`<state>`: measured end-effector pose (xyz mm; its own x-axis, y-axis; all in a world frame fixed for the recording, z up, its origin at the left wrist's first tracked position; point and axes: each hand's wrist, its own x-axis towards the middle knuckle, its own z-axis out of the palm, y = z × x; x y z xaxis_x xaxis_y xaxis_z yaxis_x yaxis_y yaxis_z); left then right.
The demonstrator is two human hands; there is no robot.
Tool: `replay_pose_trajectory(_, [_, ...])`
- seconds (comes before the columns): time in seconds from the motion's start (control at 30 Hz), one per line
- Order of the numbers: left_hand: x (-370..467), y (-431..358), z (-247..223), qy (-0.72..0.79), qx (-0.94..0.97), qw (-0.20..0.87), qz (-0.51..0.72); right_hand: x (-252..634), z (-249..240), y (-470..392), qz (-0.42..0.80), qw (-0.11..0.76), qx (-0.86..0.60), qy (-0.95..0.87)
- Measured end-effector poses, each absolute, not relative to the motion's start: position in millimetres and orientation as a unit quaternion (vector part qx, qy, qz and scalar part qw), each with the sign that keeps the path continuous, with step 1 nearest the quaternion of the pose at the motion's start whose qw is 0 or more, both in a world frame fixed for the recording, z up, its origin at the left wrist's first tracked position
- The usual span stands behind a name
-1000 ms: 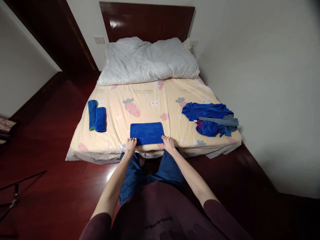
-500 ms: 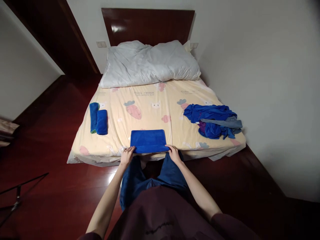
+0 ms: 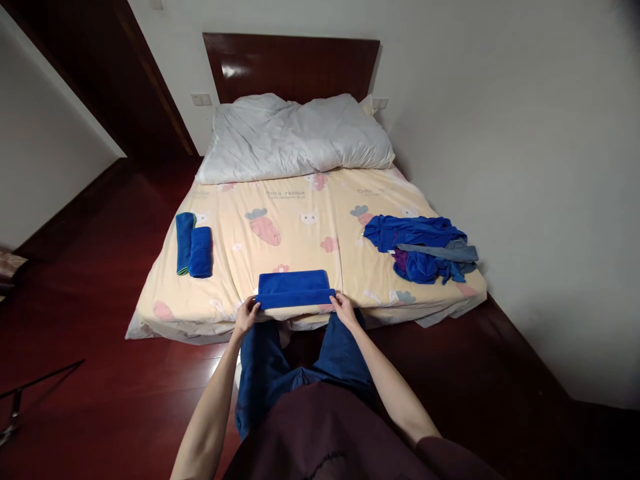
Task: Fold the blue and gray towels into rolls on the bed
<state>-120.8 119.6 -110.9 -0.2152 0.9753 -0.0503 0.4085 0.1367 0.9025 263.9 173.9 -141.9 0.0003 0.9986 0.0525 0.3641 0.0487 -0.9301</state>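
Two compact blue bundles (image 3: 201, 253) at the left of the frame look finished to me. On my feed, the blue cloth (image 3: 293, 283) lies at lower centre on the bed (image 3: 230, 263), its near edge folded over and the rest flat: partway, I judge. The left hand (image 3: 246, 315) and right hand (image 3: 344, 311) pinch its opposite ends. The rumpled heap (image 3: 420, 230) at right seems left to do.
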Motion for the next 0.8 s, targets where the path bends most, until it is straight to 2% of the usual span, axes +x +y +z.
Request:
replay_pose_trajectory(0.23, [-125, 127, -119, 0.683, 0.477, 0.364, 0.416, 258, -137, 180, 0.36, 0.41, -0.608, -0.576])
replay_pose_trajectory(0.47, [-120, 130, -106, 0.735, 0.443, 0.327, 0.397, 255, -139, 181, 0.355, 0.409, -0.629, -0.557])
replay_pose_trajectory(0.8, [-113, 132, -101, 0.769, 0.526, 0.193, 0.308, 254, -138, 189, 0.336, 0.383, -0.659, -0.553])
